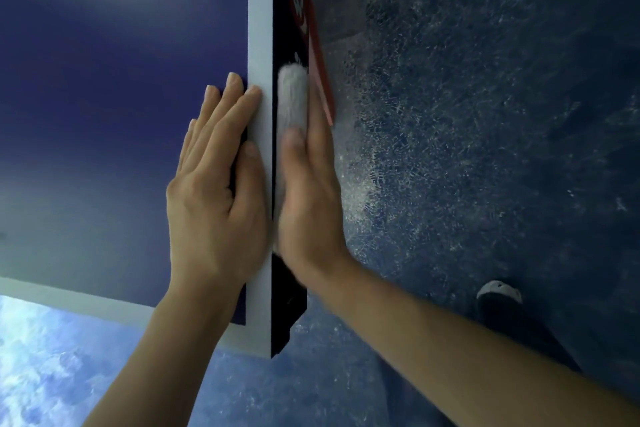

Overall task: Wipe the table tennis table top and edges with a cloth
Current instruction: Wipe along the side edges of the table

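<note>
The blue table tennis table top (104, 97) fills the left of the view, with a white border line (260, 28) along its right side and a black side edge (289, 28) below it. My left hand (214, 191) lies flat on the top beside the white line, fingers straight. My right hand (308, 198) presses a white cloth (293, 97) flat against the black side edge, fingers extended behind the cloth. The table's near corner (270, 354) is just below my wrists.
A red panel with white lettering (318, 55) runs along the table's side beyond the cloth. The dark blue speckled floor (485, 114) lies to the right and below. A foot in a dark slipper (502, 302) stands at the lower right.
</note>
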